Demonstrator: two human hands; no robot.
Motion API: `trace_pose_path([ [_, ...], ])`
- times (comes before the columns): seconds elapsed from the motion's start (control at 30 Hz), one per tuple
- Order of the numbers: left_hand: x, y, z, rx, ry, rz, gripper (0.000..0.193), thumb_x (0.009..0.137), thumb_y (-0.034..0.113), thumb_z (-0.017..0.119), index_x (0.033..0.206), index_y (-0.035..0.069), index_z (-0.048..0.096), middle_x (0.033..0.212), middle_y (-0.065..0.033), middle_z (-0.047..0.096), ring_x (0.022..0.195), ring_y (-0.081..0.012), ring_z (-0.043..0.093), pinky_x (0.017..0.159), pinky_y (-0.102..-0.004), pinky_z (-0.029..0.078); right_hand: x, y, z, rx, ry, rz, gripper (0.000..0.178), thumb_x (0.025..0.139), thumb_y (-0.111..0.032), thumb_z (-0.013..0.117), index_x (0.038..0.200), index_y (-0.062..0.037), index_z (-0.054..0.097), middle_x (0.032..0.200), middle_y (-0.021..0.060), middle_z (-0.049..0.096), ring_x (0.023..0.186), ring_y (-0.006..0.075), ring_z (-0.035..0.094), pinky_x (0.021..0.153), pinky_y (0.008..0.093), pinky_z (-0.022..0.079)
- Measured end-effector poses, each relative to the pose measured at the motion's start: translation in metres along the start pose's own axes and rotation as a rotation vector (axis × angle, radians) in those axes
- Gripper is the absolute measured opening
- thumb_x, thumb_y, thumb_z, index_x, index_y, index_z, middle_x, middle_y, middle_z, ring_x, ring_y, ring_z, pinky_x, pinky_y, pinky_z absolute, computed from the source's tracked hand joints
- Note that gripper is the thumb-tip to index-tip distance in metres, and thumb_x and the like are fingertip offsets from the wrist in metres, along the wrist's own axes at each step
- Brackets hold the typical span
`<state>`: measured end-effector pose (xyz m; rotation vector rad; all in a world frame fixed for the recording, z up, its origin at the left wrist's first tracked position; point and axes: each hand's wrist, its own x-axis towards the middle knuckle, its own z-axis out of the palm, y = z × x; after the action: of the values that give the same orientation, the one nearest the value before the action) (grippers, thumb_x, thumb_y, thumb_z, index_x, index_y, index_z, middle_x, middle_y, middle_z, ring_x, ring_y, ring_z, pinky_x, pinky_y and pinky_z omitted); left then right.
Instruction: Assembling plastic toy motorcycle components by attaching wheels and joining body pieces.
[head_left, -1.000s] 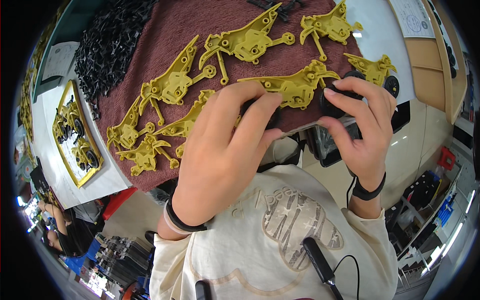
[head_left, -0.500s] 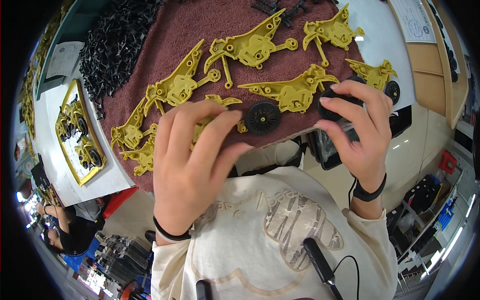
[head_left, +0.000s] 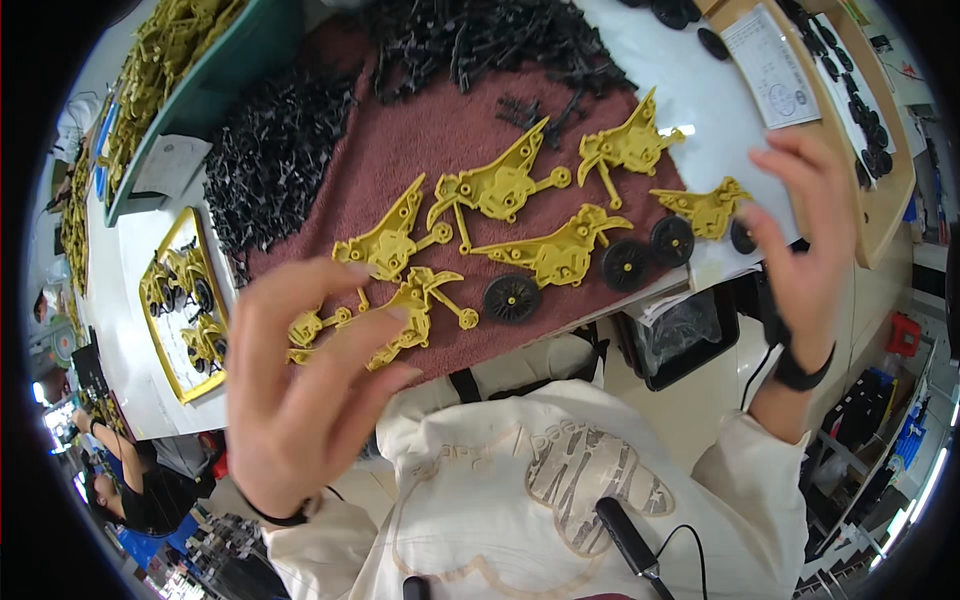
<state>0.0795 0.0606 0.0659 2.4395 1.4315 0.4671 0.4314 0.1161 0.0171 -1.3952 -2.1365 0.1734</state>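
Observation:
My left hand (head_left: 310,390) hovers over the yellow plastic motorcycle-shaped body halves at the left of the towel, thumb and fingers apart; it partly hides a yellow half (head_left: 405,320) and smaller yellow pieces. Toward the right edge, my right hand (head_left: 810,240) is spread open, its thumb beside a black wheel (head_left: 742,238) that it partly covers. More black wheels lie along the near edge: a spoked wheel (head_left: 512,299), a second wheel (head_left: 626,266) and a third wheel (head_left: 672,241). Above them rest a long yellow half (head_left: 555,255) and several others, hollow sides up.
A maroon towel (head_left: 400,140) covers much of the white table. Small black parts (head_left: 275,160) are heaped at the back and left. A yellow-rimmed tray (head_left: 190,388) holds assembled toy motorcycles. Below the table's near edge sits a black bin (head_left: 685,340). Another person (head_left: 140,480) is at far left.
My right hand has let go of a wheel, now lying on the towel, and moved right. My left hand has shifted left and lower. The whole view has shifted, showing more of the table's back.

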Motion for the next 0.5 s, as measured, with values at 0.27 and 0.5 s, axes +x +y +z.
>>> trace_pose_path([
  [0.27, 0.144, -0.049, 0.008, -0.124, -0.218, 0.373, 0.021, 0.084, 0.011, 0.065, 0.104, 0.003, 0.062, 0.103, -0.0108, 0.058, 0.094, -0.0278, 0.059, 0.080, -0.0358, 0.048, 0.081, 0.089, 0.039, -0.223, -0.258, -0.195, 0.059, 0.083, -0.002, 0.064, 0.139, -0.0096, 0.045, 0.146, 0.0206, 0.040, 0.129, 0.0395, 0.045, 0.107, 0.0409, 0.038],
  [0.5, 0.148, 0.017, -0.033, -0.077, -0.078, 0.538, 0.018, 0.084, 0.013, 0.064, 0.097, 0.001, 0.063, 0.083, -0.0120, 0.061, 0.076, -0.0293, 0.063, 0.075, -0.0364, 0.049, 0.129, 0.109, 0.071, -0.197, -0.165, -0.294, 0.064, 0.081, 0.002, 0.061, 0.141, -0.0094, 0.043, 0.150, 0.0190, 0.036, 0.132, 0.0390, 0.041, 0.107, 0.0436, 0.039],
])
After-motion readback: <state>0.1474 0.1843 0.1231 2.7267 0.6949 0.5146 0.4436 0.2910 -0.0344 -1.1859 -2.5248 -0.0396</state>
